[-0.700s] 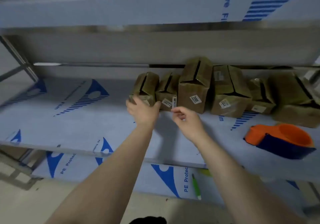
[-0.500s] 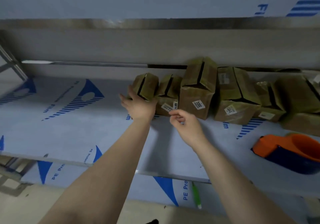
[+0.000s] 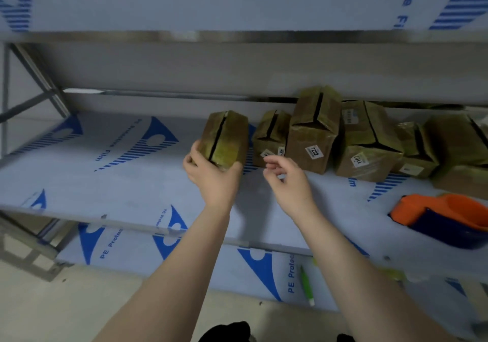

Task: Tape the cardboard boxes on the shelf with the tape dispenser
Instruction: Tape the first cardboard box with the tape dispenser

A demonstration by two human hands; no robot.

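Two dark shapes sit at the bottom edge, cut off; we can't tell what they are. The lower shelf juts out towards us, film-covered, with a green pen lying near its front edge.

Both forearms cross the front edge of the middle shelf. Left of the hands, open blue-printed film runs from the front edge to the back wall.

Left hand grips a small cardboard box, thumb on its right side, fingers round its left. The box is tilted, dark open seam facing us. The hand hides its underside, so we can't tell if it touches the shelf.

Right hand is just beside it in the air, fingers loosely curled, holding nothing.

The tape dispenser, orange and blue, lies on the shelf well to the right, apart from both hands and cut by the frame edge.

Along the back stands a row:
- second small box, just beside the held one, label blurred
- tall box marked 7202
- box marked 1101
- another box
- last box, cut off at right

The seams we see show dark gaps.

The upper shelf overhangs, its edge close above the tall box. A diagonal frame brace is at far left.
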